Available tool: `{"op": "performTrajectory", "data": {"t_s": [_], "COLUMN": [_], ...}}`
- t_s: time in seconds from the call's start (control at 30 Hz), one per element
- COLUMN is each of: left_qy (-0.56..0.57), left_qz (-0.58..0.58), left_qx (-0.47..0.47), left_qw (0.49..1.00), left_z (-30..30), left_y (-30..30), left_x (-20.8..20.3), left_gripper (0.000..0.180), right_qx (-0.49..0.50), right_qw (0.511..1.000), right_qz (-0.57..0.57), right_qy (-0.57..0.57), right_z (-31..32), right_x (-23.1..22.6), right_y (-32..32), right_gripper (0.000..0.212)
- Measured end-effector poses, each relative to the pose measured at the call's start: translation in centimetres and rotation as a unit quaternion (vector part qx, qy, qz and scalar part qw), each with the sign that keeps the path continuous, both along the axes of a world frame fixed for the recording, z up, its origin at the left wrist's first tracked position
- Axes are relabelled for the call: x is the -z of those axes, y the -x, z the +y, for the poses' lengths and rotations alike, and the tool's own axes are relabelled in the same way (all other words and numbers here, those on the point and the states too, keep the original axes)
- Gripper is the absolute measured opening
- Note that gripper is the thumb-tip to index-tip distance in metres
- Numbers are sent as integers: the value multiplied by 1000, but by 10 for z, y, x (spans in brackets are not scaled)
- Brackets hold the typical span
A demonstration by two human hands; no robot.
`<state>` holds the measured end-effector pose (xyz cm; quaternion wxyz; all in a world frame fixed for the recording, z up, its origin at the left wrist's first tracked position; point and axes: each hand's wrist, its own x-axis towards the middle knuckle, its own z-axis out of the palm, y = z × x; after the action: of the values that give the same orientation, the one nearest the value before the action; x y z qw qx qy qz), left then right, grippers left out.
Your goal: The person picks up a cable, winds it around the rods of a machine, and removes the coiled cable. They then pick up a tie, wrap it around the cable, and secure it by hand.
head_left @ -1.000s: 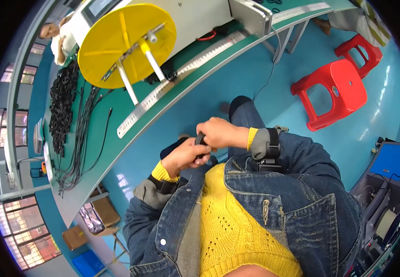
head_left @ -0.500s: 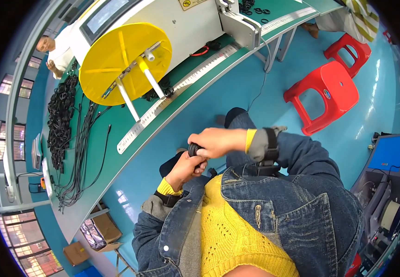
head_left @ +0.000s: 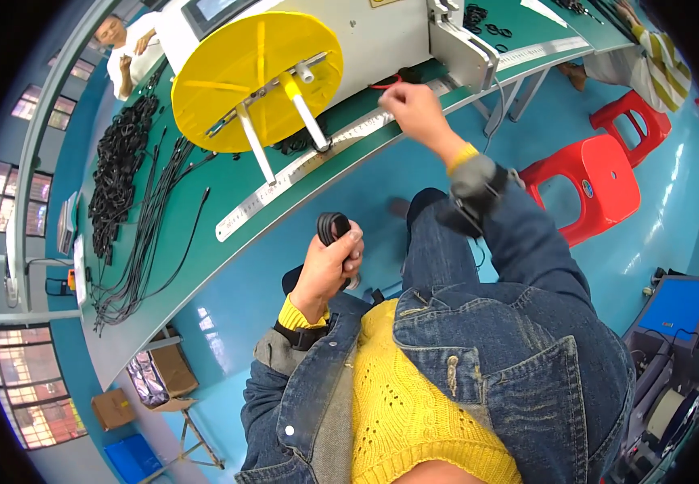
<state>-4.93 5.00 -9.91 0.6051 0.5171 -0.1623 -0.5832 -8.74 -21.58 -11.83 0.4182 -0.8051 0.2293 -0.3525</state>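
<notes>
My left hand (head_left: 324, 270) is closed round a coiled black cable (head_left: 332, 227), held over my lap beside the front edge of the table. The loops stand out above its fingers, and the lower part of the bundle is hidden by the palm. My right hand (head_left: 416, 113) is apart from the coil, stretched out over the table edge. Its fingers are bent and smeared by motion, so what is between them does not show. Nearest to it lie a red-handled tool (head_left: 385, 83) and a long steel ruler (head_left: 285, 176) fixed along the edge.
A white machine (head_left: 382, 40) with a yellow disc (head_left: 228, 81) and white rods stands on the green table (head_left: 196, 206). Black cables (head_left: 119, 169) lie at the left. Red stools (head_left: 596, 189) stand at the right. Two other people (head_left: 136, 48) are near the table's far left and far right.
My right hand has left the coil and moved up and right to over the table. The left hand still grips the coil, now slightly raised. The view has shifted a little.
</notes>
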Motion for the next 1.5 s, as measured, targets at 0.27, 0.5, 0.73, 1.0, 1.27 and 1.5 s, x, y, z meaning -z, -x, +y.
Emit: {"op": "performTrajectory", "data": {"t_s": [0.27, 0.5, 0.73, 1.0, 1.27, 1.5], "left_qy": [19, 20, -33, -117, 68, -24], "left_qz": [-40, -64, -47, -337, -269, -475], "left_qx": [-84, -85, 57, 147, -140, -2], "left_qw": [995, 994, 997, 922, 950, 880], "left_z": [-3, 16, 17, 6, 19, 19], "left_y": [3, -8, 3, 10, 27, 21], "left_x": [0, 17, 8, 6, 18, 9], "left_gripper": [10, 10, 9, 18, 30, 27], "right_qx": [-293, -410, -336, -429, -395, -274], "right_qw": [776, 765, 853, 876, 840, 953], "right_qz": [49, -50, 132, 198, 68, 129], "right_qy": [-557, -493, -376, 95, -365, -22], "right_z": [114, 145, 113, 118, 132, 144], "right_x": [-5, 1, -35, -48, -1, -32], "right_y": [60, 88, 81, 52, 64, 67], "right_gripper": [17, 18, 26, 43, 38, 30]}}
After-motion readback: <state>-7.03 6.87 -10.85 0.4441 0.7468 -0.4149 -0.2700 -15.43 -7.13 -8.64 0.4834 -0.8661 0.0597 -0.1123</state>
